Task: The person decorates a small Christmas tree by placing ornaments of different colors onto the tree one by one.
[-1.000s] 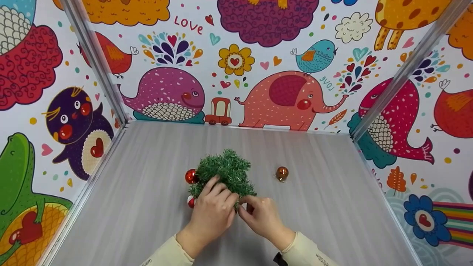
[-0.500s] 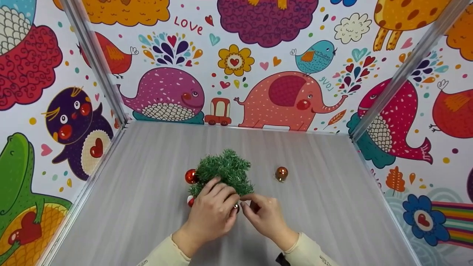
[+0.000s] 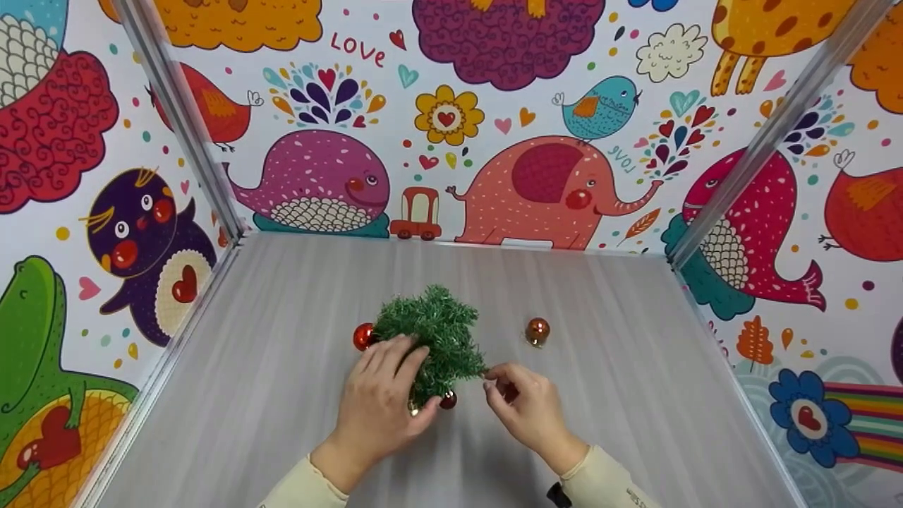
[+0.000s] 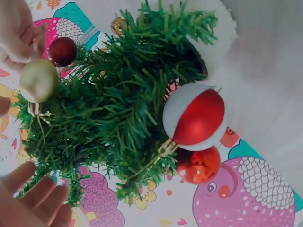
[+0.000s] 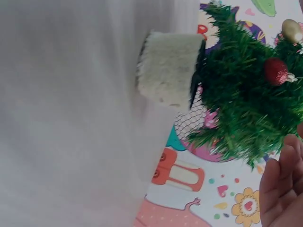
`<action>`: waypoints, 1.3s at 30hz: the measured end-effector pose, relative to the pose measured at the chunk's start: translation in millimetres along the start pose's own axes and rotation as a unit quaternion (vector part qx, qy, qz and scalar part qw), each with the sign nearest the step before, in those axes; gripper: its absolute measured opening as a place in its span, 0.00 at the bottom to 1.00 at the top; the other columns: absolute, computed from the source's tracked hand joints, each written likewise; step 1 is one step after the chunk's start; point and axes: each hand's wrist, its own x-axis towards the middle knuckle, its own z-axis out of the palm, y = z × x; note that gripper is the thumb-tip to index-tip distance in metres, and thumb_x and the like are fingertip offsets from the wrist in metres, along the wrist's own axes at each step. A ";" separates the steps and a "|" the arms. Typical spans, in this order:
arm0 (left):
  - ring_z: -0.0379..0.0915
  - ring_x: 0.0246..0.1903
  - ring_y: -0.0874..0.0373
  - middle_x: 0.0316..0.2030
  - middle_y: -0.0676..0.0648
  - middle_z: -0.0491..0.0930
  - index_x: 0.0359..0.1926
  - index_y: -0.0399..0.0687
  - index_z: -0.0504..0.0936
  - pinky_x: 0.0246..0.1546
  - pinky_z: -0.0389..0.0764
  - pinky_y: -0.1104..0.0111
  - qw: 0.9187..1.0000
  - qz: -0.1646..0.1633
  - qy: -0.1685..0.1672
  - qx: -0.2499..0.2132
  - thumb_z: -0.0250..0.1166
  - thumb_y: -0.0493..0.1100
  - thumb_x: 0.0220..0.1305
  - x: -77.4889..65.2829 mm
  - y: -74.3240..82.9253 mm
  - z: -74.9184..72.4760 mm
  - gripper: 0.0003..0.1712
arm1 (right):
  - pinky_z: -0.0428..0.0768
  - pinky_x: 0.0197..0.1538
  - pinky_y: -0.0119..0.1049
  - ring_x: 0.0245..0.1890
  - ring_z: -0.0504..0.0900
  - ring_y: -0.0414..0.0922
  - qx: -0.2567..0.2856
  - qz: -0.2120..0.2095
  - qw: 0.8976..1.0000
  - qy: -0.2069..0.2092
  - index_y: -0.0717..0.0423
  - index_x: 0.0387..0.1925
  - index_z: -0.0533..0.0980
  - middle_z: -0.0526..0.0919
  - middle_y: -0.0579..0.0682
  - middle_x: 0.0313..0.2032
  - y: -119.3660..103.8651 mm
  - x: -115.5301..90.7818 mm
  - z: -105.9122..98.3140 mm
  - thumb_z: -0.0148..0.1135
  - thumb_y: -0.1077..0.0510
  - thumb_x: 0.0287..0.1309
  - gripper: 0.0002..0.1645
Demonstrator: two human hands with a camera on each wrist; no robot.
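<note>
A small green tinsel Christmas tree (image 3: 444, 331) stands on a white fuzzy base (image 5: 170, 71), seen in the right wrist view. My left hand (image 3: 381, 395) rests along its near left side, fingers extended and spread, thumb below a branch. My right hand (image 3: 529, 409) is at the right branch tip, thumb and index fingertips close together; whether they pinch it I cannot tell. Hanging on the tree are a red ball (image 3: 363, 336), a dark red ball (image 3: 448, 400), a gold ball (image 4: 38, 80) and a red-and-white ball (image 4: 194, 118), the last hidden behind my left hand in the head view.
An orange-brown ball ornament (image 3: 537, 330) lies on the grey wood-grain table (image 3: 600, 296), right of the tree. Printed cartoon walls with metal corner posts (image 3: 762, 155) enclose the table at the back and both sides.
My left hand has shifted left and its fingers have spread, uncovering the gold and dark red balls at the tree's front. My right hand has moved right, to the outer branch.
</note>
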 end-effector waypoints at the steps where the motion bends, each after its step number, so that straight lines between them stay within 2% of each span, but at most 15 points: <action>1: 0.76 0.54 0.45 0.54 0.40 0.79 0.53 0.43 0.81 0.57 0.73 0.52 1.000 -0.003 -0.003 0.002 0.73 0.59 0.44 -0.5 -0.6 0.5 0.37 | 0.72 0.22 0.23 0.19 0.72 0.29 -0.008 0.005 1.000 -0.006 0.47 0.34 0.81 0.75 0.31 0.23 2.7 -1.5 -0.2 0.69 0.65 0.52 0.11; 8: 0.78 0.50 0.46 0.53 0.40 0.79 0.50 0.42 0.82 0.54 0.75 0.53 1.000 0.004 0.001 -0.001 0.74 0.57 0.44 0.5 -3.4 3.1 0.34 | 0.73 0.22 0.28 0.20 0.73 0.29 -0.068 0.025 0.997 -0.040 0.48 0.34 0.81 0.75 0.31 0.22 24.6 -13.2 -0.8 0.70 0.62 0.53 0.08; 15: 0.79 0.49 0.46 0.53 0.40 0.80 0.48 0.42 0.83 0.54 0.76 0.53 1.000 0.001 -0.012 0.001 0.73 0.56 0.45 1.1 -3.0 2.6 0.31 | 0.75 0.23 0.30 0.21 0.76 0.32 -0.108 0.038 0.992 -0.060 0.47 0.34 0.81 0.77 0.34 0.23 45.8 -24.2 -2.9 0.71 0.61 0.51 0.09; 20: 0.79 0.49 0.46 0.53 0.39 0.80 0.48 0.42 0.83 0.54 0.76 0.53 1.000 0.008 -0.006 0.000 0.74 0.54 0.44 2.1 -3.9 4.0 0.30 | 0.77 0.25 0.33 0.23 0.77 0.34 -0.122 0.055 0.988 -0.075 0.50 0.35 0.82 0.79 0.38 0.25 57.6 -29.7 -7.2 0.71 0.61 0.51 0.08; 26: 0.79 0.49 0.45 0.52 0.39 0.80 0.47 0.41 0.83 0.54 0.76 0.53 1.000 0.016 0.000 -0.004 0.74 0.54 0.44 4.7 -4.7 4.4 0.30 | 0.79 0.27 0.34 0.25 0.78 0.34 -0.137 0.070 0.984 -0.091 0.50 0.36 0.82 0.80 0.38 0.28 69.8 -32.1 -15.1 0.70 0.59 0.53 0.08; 33: 0.78 0.47 0.45 0.51 0.39 0.80 0.46 0.42 0.84 0.53 0.75 0.54 1.000 0.010 0.000 -0.003 0.73 0.58 0.46 5.7 -4.8 3.9 0.30 | 0.79 0.29 0.36 0.26 0.80 0.38 -0.146 0.094 0.979 -0.103 0.50 0.37 0.82 0.81 0.42 0.29 85.0 -29.7 -23.0 0.70 0.58 0.54 0.07; 39: 0.79 0.46 0.45 0.52 0.39 0.80 0.46 0.42 0.83 0.52 0.77 0.53 1.000 0.013 0.000 0.000 0.74 0.57 0.46 5.4 -5.1 4.2 0.31 | 0.79 0.29 0.37 0.27 0.79 0.38 -0.155 0.108 0.977 -0.101 0.51 0.37 0.82 0.81 0.42 0.29 97.6 -25.2 -26.5 0.69 0.59 0.54 0.07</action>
